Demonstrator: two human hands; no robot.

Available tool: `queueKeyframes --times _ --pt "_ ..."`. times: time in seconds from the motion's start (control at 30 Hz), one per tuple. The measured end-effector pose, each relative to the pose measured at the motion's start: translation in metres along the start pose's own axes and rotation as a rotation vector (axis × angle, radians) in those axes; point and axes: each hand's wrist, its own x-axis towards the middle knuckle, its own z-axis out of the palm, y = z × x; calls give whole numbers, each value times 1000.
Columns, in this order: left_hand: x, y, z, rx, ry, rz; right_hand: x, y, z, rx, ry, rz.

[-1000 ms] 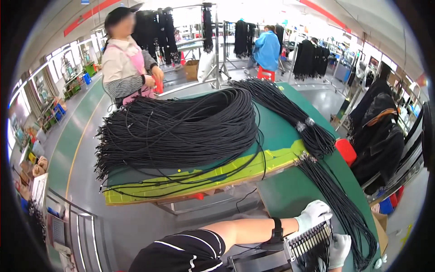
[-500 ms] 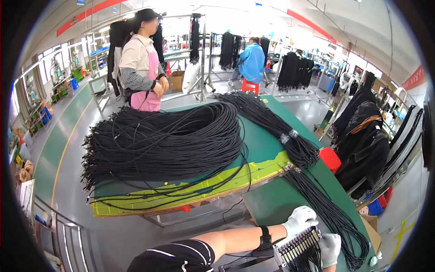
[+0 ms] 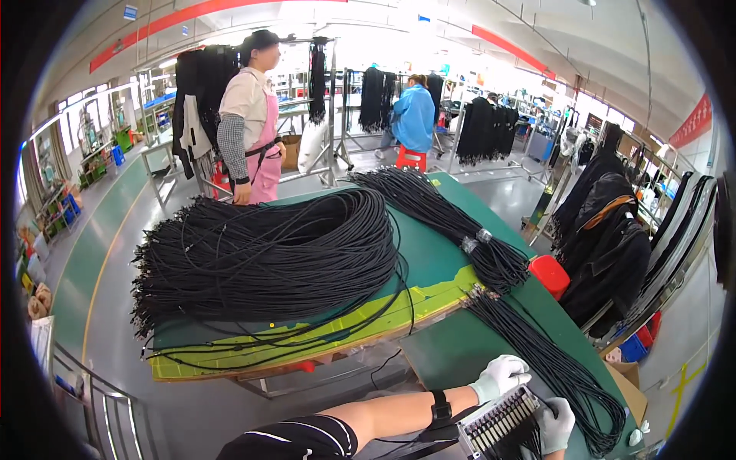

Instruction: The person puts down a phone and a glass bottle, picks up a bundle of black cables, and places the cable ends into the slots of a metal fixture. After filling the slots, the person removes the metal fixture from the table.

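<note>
A metal connector fixture [image 3: 498, 424], with a row of plug ends side by side, sits at the lower right. Black cables [image 3: 523, 438] hang from its near right side. My left hand [image 3: 502, 377], in a white glove, is at the fixture's far edge, its fingers curled together; what they pinch is too small to make out. My right hand [image 3: 555, 426], gloved too, is closed beside the fixture's right end and the cables. What lies inside its fingers is hidden. A black band [image 3: 441, 406] circles my left wrist.
A large coil of black cables [image 3: 268, 261] covers the green table [image 3: 429, 230]. Tied cable bundles [image 3: 491, 257] lie to its right, with another bundle [image 3: 552, 360] beside my hands. A red stool [image 3: 549, 276] stands right. One person [image 3: 253, 130] stands across the table; another [image 3: 415, 119] sits farther back.
The view has shifted slightly. My right hand has come up a little along the fixture's right side. The person across the table has lowered their arms and turned.
</note>
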Motion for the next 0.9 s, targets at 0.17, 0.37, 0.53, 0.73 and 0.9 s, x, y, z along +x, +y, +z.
queueKeyframes --times 0.17,0.37,0.53,0.73,0.9 --pt "1 11 5 32 -51 -132 -2 -20 -1 -161 -32 -199" --pt "-10 -4 13 0 -8 -36 -9 -23 3 -318 -30 -297" --pt "-3 3 3 112 70 339 -22 -33 9 -306 -28 -259" --pt "14 16 -3 488 -8 282 -2 -29 8 -445 -36 -386" --pt "17 5 -19 320 -83 -48 13 -41 14 -449 28 -306"
